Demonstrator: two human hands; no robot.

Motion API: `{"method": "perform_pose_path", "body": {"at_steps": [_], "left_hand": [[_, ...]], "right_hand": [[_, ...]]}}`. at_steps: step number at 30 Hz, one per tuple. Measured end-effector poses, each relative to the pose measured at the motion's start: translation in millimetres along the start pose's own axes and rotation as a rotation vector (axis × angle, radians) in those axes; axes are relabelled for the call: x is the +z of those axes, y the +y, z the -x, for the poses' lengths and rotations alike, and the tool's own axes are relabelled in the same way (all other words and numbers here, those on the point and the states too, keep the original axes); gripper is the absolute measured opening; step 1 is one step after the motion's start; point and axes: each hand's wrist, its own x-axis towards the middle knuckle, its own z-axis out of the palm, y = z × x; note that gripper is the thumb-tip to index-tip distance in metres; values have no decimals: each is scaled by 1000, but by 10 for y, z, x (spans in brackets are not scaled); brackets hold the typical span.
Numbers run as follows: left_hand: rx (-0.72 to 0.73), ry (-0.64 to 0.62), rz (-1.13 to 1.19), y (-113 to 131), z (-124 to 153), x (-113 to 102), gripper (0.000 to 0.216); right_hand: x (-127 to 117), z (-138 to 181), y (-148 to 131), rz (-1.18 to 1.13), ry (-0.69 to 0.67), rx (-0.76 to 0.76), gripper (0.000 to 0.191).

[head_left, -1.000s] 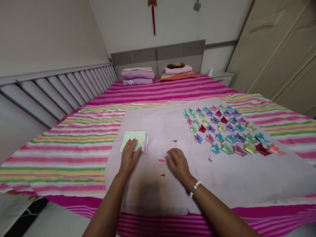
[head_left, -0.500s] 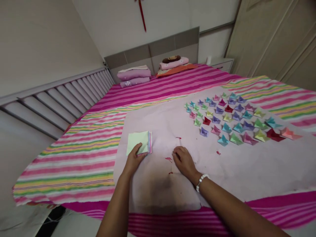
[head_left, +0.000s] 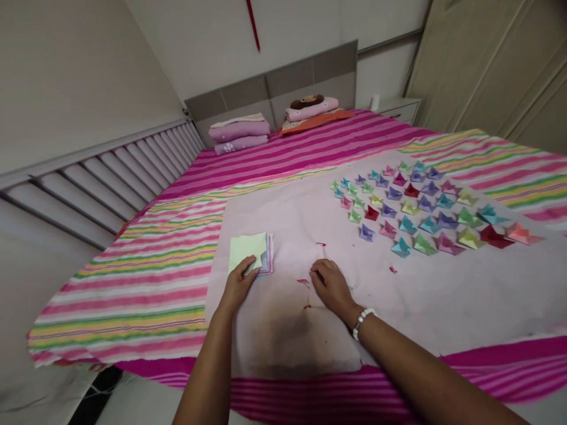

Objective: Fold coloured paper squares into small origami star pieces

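view swings a little over the last second; the things themselves hardly move. left hand point(head_left: 238, 284) is at the same place as a second ago, at the near corner of the paper stack point(head_left: 248, 251), but the fingers point(head_left: 250, 265) now sit further onto the pale green top sheet, with the thumb towards the stack's right edge. cannot tell whether a sheet is pinched or only pressed, and no sheet is lifted clear. stack unchanged: lies flat on the pink paper sheet point(head_left: 443, 295), left of centre, coloured edges showing on its right side. right hand point(head_left: 331, 287) keeps to its spot, palm down on the pink sheet, fingers loosely curled, nothing seen in them; white bead bracelet point(head_left: 362, 321) at the wrist. small red scraps point(head_left: 303, 282) lie between and just beyond the hands. judgement: the handling of the stack is at its very start, the top sheet not yet separated. well apart to the right, folded paper shapes point(head_left: 420, 212) stand in rows, many colours. surface: a bed point(head_left: 133, 277) with striped cover under the pink sheet. room: folded blankets point(head_left: 239, 131) and pillows point(head_left: 310, 111) by the headboard point(head_left: 283, 82), slatted rail point(head_left: 110, 177) at left, wardrobe doors point(head_left: 487, 59) at right, nightstand point(head_left: 396, 109) in the corner.
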Motion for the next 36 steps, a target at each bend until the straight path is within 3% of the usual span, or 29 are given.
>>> {"method": "perform_pose_path", "body": {"at_steps": [8, 10, 13, 16, 19, 22, 26, 28, 32, 35, 36], "left_hand": [[-10, 123, 40, 170, 20, 17, 27], [-19, 197, 50, 221, 19, 3, 23], [-41, 353, 65, 312, 7, -51, 34], [-40, 481, 86, 485, 31, -102, 36], [-6, 520, 100, 744, 158, -79, 32], [72, 455, 73, 973, 388, 54, 16], [579, 77, -299, 1094, 712, 383, 32], [734, -17, -397, 1117, 838, 570, 34], [812, -90, -416, 1199, 1010, 813, 30], [799, -125, -312, 1275, 1079, 798, 23], [781, -131, -267, 1295, 1090, 765, 30]], "right_hand": [[1, -1, 10, -14, -7, -1, 11], [6, 0, 14, -18, -6, 1, 11], [9, -1, 14, -30, -5, 2, 12], [-3, -8, -1, -50, -1, 7, 11], [-35, -13, -55, -68, 7, 10, 8], [-84, 1, -167, -173, -2, 65, 11], [-195, 55, -384, -1003, -177, 479, 33], [-284, 87, -485, -1303, -206, 558, 39], [-501, 152, -585, -1484, -148, 728, 32], [-668, 202, -568, -1493, -62, 805, 28], [-724, 217, -558, -1482, -37, 823, 27]]}}
